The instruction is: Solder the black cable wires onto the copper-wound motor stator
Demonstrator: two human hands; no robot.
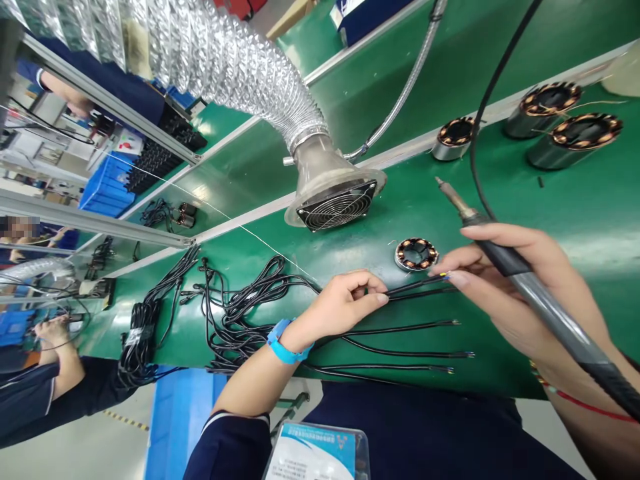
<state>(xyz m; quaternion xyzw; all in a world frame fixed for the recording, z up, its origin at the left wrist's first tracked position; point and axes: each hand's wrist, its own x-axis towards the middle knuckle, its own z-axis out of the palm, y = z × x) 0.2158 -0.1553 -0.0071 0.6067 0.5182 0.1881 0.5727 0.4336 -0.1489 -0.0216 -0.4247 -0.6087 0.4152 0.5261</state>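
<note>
My left hand, below a blue wristband, pinches a black cable between thumb and fingers. At the cable's stripped end, coloured wire tips show between the thumb and forefinger of my right hand. That same hand carries a soldering iron across the palm, its tip pointing up and left, away from the wires. Just beyond the fingers lies a small ring-shaped stator with copper windings. Several more black cables with bare ends lie nearer my body.
A fume extractor hood on a silver duct hangs over the bench. Taller wound stators stand at the back right. A tangle of cables and a tied bundle lie left. Another person's hands work at far left.
</note>
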